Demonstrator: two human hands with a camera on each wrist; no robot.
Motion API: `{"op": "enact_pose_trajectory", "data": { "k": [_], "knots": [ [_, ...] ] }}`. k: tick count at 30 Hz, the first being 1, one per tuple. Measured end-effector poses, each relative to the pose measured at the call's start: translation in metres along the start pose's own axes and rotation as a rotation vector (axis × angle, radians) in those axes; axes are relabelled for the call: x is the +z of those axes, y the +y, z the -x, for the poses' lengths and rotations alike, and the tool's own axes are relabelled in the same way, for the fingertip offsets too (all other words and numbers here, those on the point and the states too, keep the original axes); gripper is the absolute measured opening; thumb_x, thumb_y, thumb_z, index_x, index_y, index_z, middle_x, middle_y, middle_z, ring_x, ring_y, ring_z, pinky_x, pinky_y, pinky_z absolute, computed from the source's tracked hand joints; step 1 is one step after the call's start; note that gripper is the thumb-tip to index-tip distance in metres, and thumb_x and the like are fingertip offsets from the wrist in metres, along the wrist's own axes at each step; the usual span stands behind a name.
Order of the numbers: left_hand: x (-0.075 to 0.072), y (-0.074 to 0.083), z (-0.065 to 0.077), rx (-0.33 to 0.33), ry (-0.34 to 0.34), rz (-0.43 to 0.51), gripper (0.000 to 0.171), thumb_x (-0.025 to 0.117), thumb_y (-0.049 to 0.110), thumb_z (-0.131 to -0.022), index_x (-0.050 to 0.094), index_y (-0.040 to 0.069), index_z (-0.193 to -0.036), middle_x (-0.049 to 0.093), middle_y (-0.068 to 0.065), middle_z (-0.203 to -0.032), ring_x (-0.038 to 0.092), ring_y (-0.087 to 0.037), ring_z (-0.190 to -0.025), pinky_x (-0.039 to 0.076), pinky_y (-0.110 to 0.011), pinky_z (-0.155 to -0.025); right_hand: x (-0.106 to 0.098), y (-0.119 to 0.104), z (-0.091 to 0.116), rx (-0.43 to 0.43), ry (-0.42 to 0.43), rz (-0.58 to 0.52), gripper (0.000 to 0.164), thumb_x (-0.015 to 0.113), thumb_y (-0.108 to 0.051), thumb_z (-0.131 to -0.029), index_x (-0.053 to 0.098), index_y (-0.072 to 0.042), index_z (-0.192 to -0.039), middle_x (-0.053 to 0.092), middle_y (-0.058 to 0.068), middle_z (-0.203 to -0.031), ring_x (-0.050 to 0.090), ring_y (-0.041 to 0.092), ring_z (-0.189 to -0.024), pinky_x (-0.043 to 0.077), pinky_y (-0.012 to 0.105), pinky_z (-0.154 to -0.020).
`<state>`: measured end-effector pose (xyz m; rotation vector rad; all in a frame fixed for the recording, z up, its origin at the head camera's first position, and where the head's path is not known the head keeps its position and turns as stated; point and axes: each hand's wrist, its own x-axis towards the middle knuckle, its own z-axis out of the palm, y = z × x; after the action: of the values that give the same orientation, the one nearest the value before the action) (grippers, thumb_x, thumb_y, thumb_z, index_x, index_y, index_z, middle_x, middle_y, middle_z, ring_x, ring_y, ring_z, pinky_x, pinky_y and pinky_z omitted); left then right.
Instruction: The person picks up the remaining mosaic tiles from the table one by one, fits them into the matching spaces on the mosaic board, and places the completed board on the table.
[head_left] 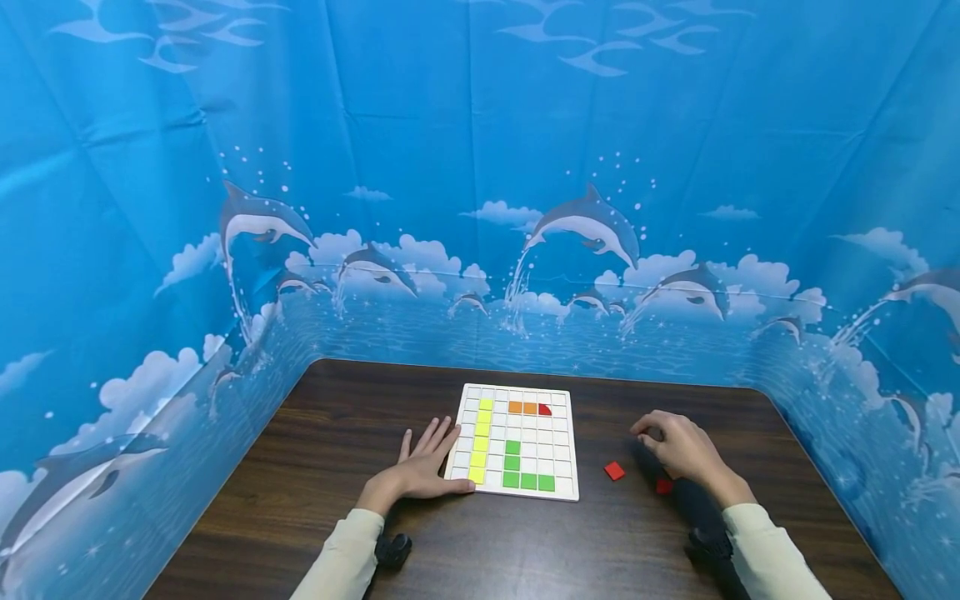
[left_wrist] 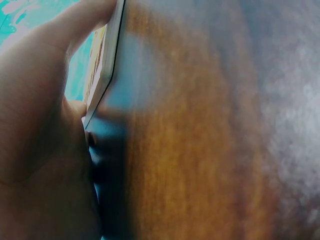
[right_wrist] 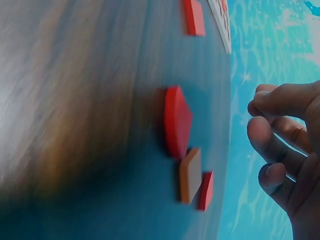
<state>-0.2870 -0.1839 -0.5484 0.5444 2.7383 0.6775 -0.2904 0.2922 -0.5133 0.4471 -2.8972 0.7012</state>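
Observation:
A white gridded board [head_left: 530,421] lies on the table, bearing a column of yellow squares [head_left: 480,443], green squares [head_left: 528,481] in an L shape, and two orange squares [head_left: 522,407] beside a red quarter-round piece [head_left: 544,410]. My left hand [head_left: 422,471] rests spread at its left side, thumb along the front left corner. Off the board's right side, my right hand [head_left: 678,446] hovers with fingers bent and thumb close to the index finger. Whether a piece sits between those fingertips I cannot tell. Beneath it lie a red curved-edged piece [right_wrist: 177,122] and an orange piece [right_wrist: 191,175].
A loose red square [head_left: 614,471] lies between the board and my right hand. Another red piece [right_wrist: 206,191] is beside the orange one. The dark wooden table [head_left: 300,483] ends against a blue dolphin-print curtain [head_left: 420,167] at the back and sides.

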Motion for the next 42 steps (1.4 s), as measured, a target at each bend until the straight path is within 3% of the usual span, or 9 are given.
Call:
{"op": "enact_pose_trajectory", "data": {
  "k": [7, 15, 18, 27, 35, 38, 42],
  "knots": [
    [0.011, -0.014, -0.007, 0.030, 0.038, -0.010, 0.120, 0.060, 0.090, -0.083, 0.013, 0.027, -0.174, 0.002, -0.006, -0.182, -0.003, -0.035, -0.168, -0.011, -0.075, -0.125, -0.004, 0.017, 0.014, 0.031, -0.032, 0.004, 0.016, 0.075, -0.004, -0.096, 0.081, -0.015, -0.107, 0.077, 0.005, -0.108, 0.068, 0.018, -0.089, 0.060, 0.045, -0.073],
    [0.003, -0.004, -0.002, 0.026, 0.026, -0.008, 0.119, 0.061, 0.087, -0.085, 0.015, 0.022, -0.174, 0.003, -0.008, -0.182, -0.003, -0.036, -0.168, -0.012, -0.074, -0.125, -0.009, 0.030, 0.027, 0.114, -0.116, -0.082, 0.021, 0.072, 0.002, -0.095, 0.078, -0.011, -0.111, 0.074, 0.013, -0.114, 0.058, 0.014, -0.060, 0.050, 0.030, -0.053],
    [-0.001, 0.003, 0.001, 0.013, 0.013, 0.001, 0.120, 0.063, 0.086, -0.085, 0.016, 0.020, -0.173, 0.005, -0.008, -0.182, -0.001, -0.035, -0.168, -0.011, -0.072, -0.127, -0.010, 0.034, 0.032, 0.134, -0.141, -0.086, 0.025, 0.070, 0.003, -0.094, 0.078, -0.013, -0.111, 0.073, 0.015, -0.120, 0.057, 0.014, -0.058, 0.049, 0.030, -0.052],
    [0.005, -0.005, -0.001, 0.020, 0.029, 0.007, 0.119, 0.062, 0.087, -0.085, 0.015, 0.023, -0.174, 0.003, -0.007, -0.182, -0.002, -0.035, -0.168, -0.011, -0.073, -0.126, -0.011, 0.038, 0.043, 0.176, -0.190, -0.118, 0.036, 0.067, 0.008, -0.087, 0.077, -0.016, -0.113, 0.068, 0.018, -0.133, 0.058, 0.017, -0.059, 0.045, 0.032, -0.051],
    [-0.001, 0.006, 0.001, -0.038, 0.001, -0.069, 0.113, 0.066, 0.077, -0.090, 0.016, 0.021, -0.174, 0.005, -0.006, -0.182, 0.001, -0.033, -0.169, -0.005, -0.070, -0.129, -0.003, 0.043, 0.043, 0.094, -0.121, -0.017, 0.019, 0.080, -0.008, -0.093, 0.079, -0.018, -0.109, 0.073, 0.016, -0.125, 0.055, 0.009, -0.054, 0.046, 0.030, -0.051],
    [0.003, 0.000, -0.001, -0.016, 0.013, -0.044, 0.116, 0.064, 0.081, -0.088, 0.016, 0.021, -0.174, 0.005, -0.007, -0.182, -0.001, -0.033, -0.169, -0.008, -0.072, -0.128, -0.002, 0.043, 0.041, 0.087, -0.096, 0.031, 0.015, 0.084, -0.014, -0.092, 0.080, -0.021, -0.105, 0.075, 0.012, -0.122, 0.059, 0.009, -0.062, 0.049, 0.032, -0.057],
    [0.007, -0.006, -0.003, 0.018, 0.034, -0.011, 0.119, 0.061, 0.087, -0.085, 0.016, 0.023, -0.174, 0.004, -0.007, -0.182, -0.003, -0.035, -0.168, -0.012, -0.074, -0.125, -0.001, 0.041, 0.039, 0.077, -0.077, 0.066, 0.014, 0.086, -0.016, -0.089, 0.082, -0.023, -0.100, 0.078, 0.006, -0.114, 0.072, 0.023, -0.088, 0.059, 0.047, -0.070]
  ]
}}
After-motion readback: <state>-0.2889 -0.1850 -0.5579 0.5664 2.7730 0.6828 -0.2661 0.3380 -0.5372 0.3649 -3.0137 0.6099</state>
